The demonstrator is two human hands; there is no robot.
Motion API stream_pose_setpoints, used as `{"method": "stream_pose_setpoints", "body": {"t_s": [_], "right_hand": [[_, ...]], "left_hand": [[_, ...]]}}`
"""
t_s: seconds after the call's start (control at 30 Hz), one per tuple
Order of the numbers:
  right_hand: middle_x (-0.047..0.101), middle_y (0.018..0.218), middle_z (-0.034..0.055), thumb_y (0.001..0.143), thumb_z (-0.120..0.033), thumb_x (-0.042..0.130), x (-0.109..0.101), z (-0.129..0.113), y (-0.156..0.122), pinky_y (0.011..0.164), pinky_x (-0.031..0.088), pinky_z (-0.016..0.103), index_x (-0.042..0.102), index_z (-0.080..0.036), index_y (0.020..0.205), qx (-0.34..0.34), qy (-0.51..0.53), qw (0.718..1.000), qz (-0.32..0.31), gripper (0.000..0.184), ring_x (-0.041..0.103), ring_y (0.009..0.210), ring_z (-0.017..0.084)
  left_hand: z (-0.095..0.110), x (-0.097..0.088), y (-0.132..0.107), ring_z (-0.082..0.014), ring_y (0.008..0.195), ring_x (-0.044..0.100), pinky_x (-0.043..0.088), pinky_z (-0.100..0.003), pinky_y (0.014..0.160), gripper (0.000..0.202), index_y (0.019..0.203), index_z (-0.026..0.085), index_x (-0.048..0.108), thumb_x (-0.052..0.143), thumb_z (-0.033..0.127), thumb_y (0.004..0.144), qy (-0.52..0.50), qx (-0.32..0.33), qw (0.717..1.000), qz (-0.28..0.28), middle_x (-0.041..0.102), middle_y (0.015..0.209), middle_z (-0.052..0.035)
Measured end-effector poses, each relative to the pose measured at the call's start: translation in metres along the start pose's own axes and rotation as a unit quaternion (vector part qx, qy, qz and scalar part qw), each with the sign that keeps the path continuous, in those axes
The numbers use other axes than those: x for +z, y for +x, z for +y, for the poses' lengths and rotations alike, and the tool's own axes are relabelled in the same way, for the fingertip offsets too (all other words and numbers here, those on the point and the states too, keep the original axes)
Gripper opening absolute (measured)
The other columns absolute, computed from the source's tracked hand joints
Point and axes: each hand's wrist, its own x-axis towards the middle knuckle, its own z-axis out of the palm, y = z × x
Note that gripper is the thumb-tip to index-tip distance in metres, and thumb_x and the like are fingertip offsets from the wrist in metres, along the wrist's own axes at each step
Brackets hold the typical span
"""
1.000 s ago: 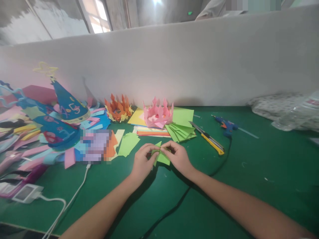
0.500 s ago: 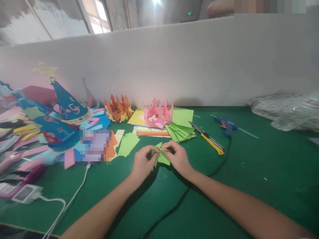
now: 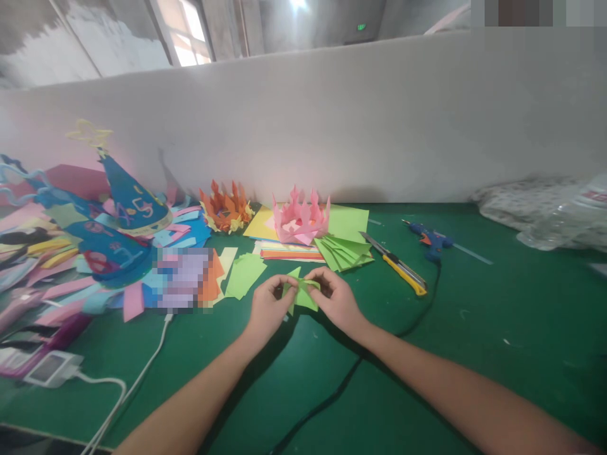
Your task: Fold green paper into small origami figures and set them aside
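A small folded piece of light green paper (image 3: pixel 300 292) is pinched between both my hands just above the green table (image 3: pixel 497 328). My left hand (image 3: pixel 266 309) grips its left side with curled fingers. My right hand (image 3: pixel 336 298) grips its right side, fingertips on the top fold. Behind them lie a fan of folded green pieces (image 3: pixel 344 251), a loose green sheet (image 3: pixel 244 273) and a pink paper crown (image 3: pixel 300 216) on a stack of coloured sheets.
An orange paper crown (image 3: pixel 226 205), blue cone hats (image 3: pixel 130 199) and coloured strips fill the left. A yellow utility knife (image 3: pixel 399 266) and a blue glue gun (image 3: pixel 430 239) with a black cord lie at right. White cable (image 3: pixel 137 379) front left, white partition wall behind.
Both hands have shifted slightly left with the green paper, and the fingers have reworked the fold. Nothing else on the table has moved.
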Motion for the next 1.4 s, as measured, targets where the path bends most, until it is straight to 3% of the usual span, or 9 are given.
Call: {"method": "stream_pose_setpoints", "body": {"t_s": [0.17, 0.33, 0.5, 0.9, 1.17, 1.4], "right_hand": [[0.061, 0.078, 0.0034, 0.079, -0.025, 0.055, -0.0016, 0.0012, -0.0003, 0.067, 0.049, 0.028, 0.057, -0.019, 0.081, -0.004, -0.01, 1.0, 0.018, 0.007, 0.058, 0.074, 0.017], [0.064, 0.092, 0.006, 0.078, -0.02, 0.055, -0.0018, 0.0014, -0.001, 0.079, 0.049, 0.032, 0.058, -0.02, 0.08, -0.028, 0.021, 0.999, 0.016, 0.004, 0.061, 0.09, 0.019], [0.064, 0.08, 0.0044, 0.078, -0.023, 0.056, -0.0018, 0.0011, -0.0012, 0.072, 0.05, 0.032, 0.059, -0.019, 0.08, -0.028, -0.006, 0.999, 0.027, 0.005, 0.061, 0.078, 0.018], [0.062, 0.077, 0.0034, 0.076, -0.022, 0.056, -0.0017, 0.0004, -0.0006, 0.068, 0.048, 0.029, 0.059, -0.019, 0.077, -0.018, -0.007, 1.0, 0.024, 0.004, 0.059, 0.074, 0.017], [0.06, 0.072, 0.0023, 0.074, -0.022, 0.057, -0.0006, -0.0001, 0.0003, 0.064, 0.046, 0.029, 0.059, -0.018, 0.074, 0.001, 0.003, 1.0, 0.031, 0.004, 0.057, 0.069, 0.016], [0.061, 0.075, 0.003, 0.074, -0.023, 0.058, 0.001, -0.002, 0.0, 0.066, 0.047, 0.029, 0.06, -0.018, 0.075, 0.0, 0.018, 0.999, 0.035, 0.005, 0.058, 0.071, 0.017]], "left_hand": [[0.0027, -0.0002, -0.0031, -0.0124, 0.064, 0.056, 0.045, -0.023, 0.061, 0.008, 0.077, 0.018, 0.065, 0.058, 0.022, 0.076, 0.036, 0.057, 0.998, -0.001, 0.066, 0.077, -0.0019], [0.0066, -0.0004, -0.0048, -0.015, 0.074, 0.061, 0.047, -0.025, 0.068, 0.01, 0.077, 0.02, 0.066, 0.056, 0.019, 0.077, 0.064, 0.085, 0.994, -0.001, 0.068, 0.082, -0.0025], [0.007, 0.0007, -0.0059, -0.0158, 0.076, 0.062, 0.048, -0.026, 0.069, 0.012, 0.078, 0.021, 0.067, 0.056, 0.016, 0.078, 0.079, 0.114, 0.99, -0.009, 0.069, 0.084, -0.0026], [0.0057, 0.0027, -0.0065, -0.0158, 0.077, 0.062, 0.048, -0.025, 0.067, 0.01, 0.078, 0.02, 0.066, 0.057, 0.018, 0.077, 0.075, 0.108, 0.991, -0.005, 0.069, 0.083, -0.0031], [0.0067, 0.0038, -0.0068, -0.0124, 0.065, 0.055, 0.043, -0.023, 0.061, 0.011, 0.074, 0.019, 0.063, 0.054, 0.014, 0.075, 0.088, 0.127, 0.988, 0.006, 0.066, 0.078, -0.0018], [0.0049, 0.0066, -0.0061, -0.0121, 0.062, 0.054, 0.042, -0.022, 0.058, 0.006, 0.075, 0.017, 0.064, 0.058, 0.019, 0.074, 0.044, 0.078, 0.996, 0.019, 0.064, 0.074, -0.0018]]}}
